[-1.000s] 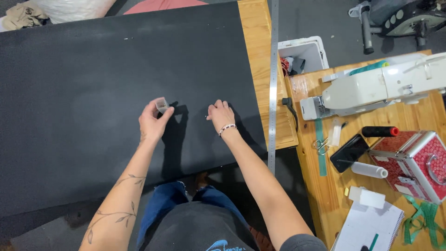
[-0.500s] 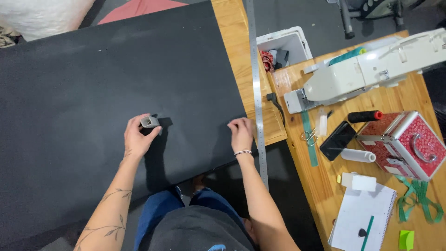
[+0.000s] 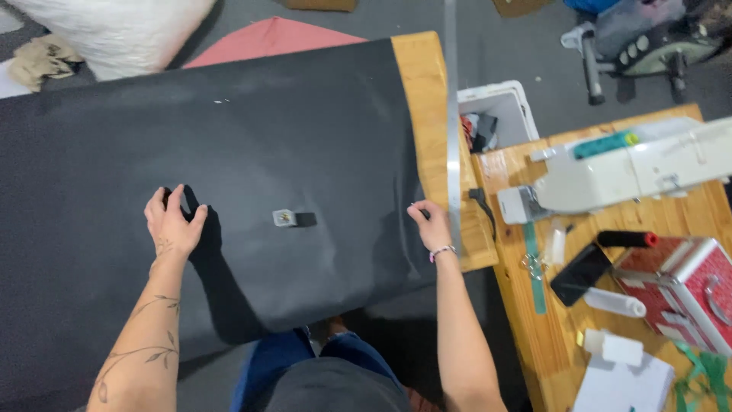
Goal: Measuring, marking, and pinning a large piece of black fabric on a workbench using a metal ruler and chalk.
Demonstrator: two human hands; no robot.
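I see the left hand [image 3: 171, 223] has let go of the small block [image 3: 284, 217], which now sits alone mid-cloth [image 3: 252, 145] between both hands. Left fingers lie spread and empty, flat on the cloth. The right hand [image 3: 432, 229] has slid out to the cloth's right edge, fingers curled against it beside the tabletop's [image 3: 427, 99] metal ruler [image 3: 451, 114].

Person is wearing blue jeans [image 3: 286, 358] and a dark top [image 3: 335, 389], arms bare. Leafy vine tattoo [image 3: 141, 347] running along the left forearm; pale beaded bracelet [image 3: 441, 251] sitting on the right wrist.
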